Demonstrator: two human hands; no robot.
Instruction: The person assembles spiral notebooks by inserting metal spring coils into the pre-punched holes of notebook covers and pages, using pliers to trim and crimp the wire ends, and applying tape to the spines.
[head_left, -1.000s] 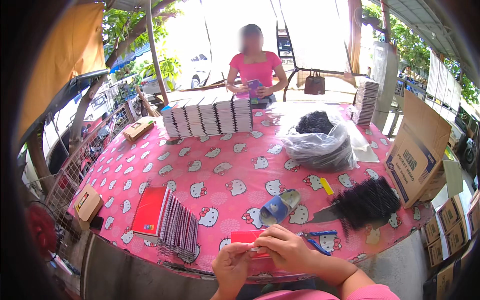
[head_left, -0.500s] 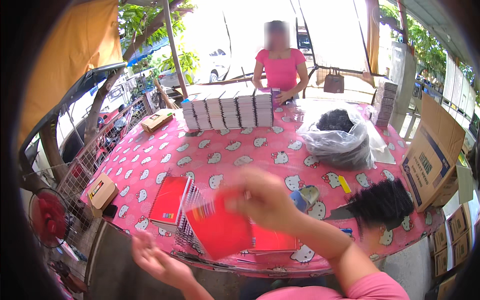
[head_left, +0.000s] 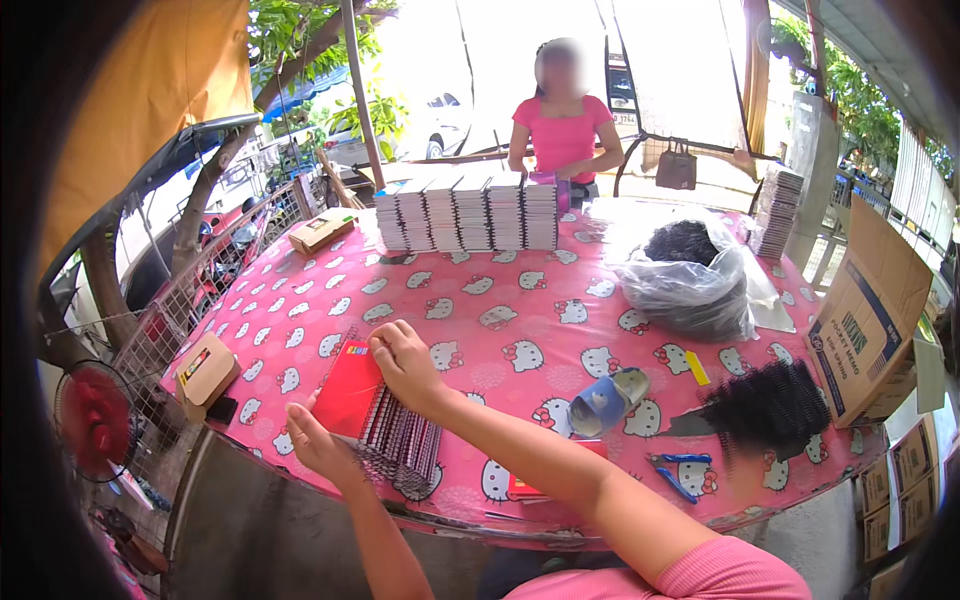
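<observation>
A red spiral notebook [head_left: 345,398] lies on top of a low pile of spiral-bound notebooks [head_left: 400,440], whose wire bindings face right. At its upper right corner, my right hand [head_left: 405,368] is closed in a pinch. My left hand [head_left: 325,445] is at the notebook's lower left edge, its fingers stretched upward along it. More red notebooks or covers [head_left: 535,487] lie partly hidden under my right forearm. Blue-handled pliers [head_left: 683,477] rest on the patterned pink tablecloth [head_left: 500,380] to the right.
A long row of notebook stacks [head_left: 465,215] stands at the back, near a person in pink [head_left: 565,135]. To the right are a plastic bag of black coils [head_left: 690,280], loose black coils [head_left: 770,405], a blue roll-like item [head_left: 605,400] and a carton [head_left: 865,320].
My right hand has carried the red notebook left and down onto the pile. My left hand has moved up to its edge. The pliers, half hidden before, now show.
</observation>
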